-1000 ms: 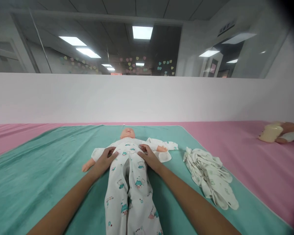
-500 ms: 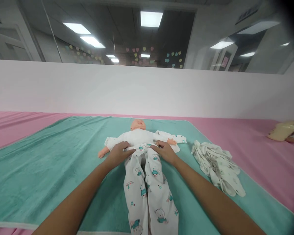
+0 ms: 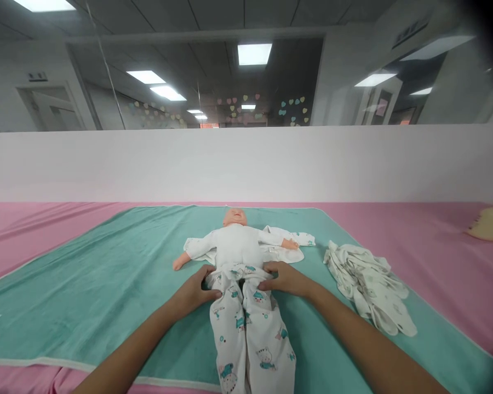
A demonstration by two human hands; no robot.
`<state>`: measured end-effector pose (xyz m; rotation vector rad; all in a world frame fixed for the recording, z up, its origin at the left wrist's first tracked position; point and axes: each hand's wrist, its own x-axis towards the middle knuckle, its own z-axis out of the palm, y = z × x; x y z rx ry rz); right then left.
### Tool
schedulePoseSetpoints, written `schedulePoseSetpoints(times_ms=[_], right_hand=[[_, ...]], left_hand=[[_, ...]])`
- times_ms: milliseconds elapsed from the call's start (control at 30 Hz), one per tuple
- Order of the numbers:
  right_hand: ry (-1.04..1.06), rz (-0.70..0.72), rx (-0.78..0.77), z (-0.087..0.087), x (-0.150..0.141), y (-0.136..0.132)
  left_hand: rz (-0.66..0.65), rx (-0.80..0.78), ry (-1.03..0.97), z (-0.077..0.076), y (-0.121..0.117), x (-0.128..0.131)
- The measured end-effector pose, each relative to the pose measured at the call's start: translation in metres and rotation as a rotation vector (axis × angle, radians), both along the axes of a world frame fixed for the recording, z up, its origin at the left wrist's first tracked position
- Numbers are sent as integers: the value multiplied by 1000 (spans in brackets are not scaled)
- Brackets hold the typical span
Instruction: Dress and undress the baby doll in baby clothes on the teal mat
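— What do we see at the centre?
— We see a doll lying on its back on a turquoise sheet, wearing a white top and printed trousers.

— Where are our hands?
— Our left hand and right hand touch either side of the trousers' waist, thumbs and fingers apart. We cannot tell whether hidden fingertips hook the cloth.

— How far along does it look?
— We judge the trousers mostly on: they reach the top's lower edge, the waistband bunched. The frame cuts off the feet. A printed sleeve lies flat beyond one arm, apparently unworn, and a crumpled white bundle sits apart, untouched.
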<state>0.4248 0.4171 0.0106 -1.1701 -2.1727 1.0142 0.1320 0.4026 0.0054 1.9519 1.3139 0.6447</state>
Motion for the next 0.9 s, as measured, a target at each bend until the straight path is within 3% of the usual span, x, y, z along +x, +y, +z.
schedulePoseSetpoints(times_ms=[100, 233, 333, 500, 600, 767, 900], right_hand=[[-24, 42, 24, 7, -1, -4], [85, 94, -12, 19, 0, -16], [161, 121, -81, 23, -1, -23], [47, 207, -190, 23, -4, -23], [-2, 190, -194, 26, -1, -31], [29, 116, -170, 18, 8, -76], [-9, -88, -103, 0, 2, -108]], left_hand=[[-55, -41, -20, 7, -3, 4], [-173, -194, -256, 13, -10, 5], [-186, -234, -340, 16, -15, 4], [-168, -243, -192, 18, -22, 5], [-164, -218, -121, 15, -38, 5], [-124, -33, -4, -6, -79, 10], [-38, 167, 244, -18, -93, 21]])
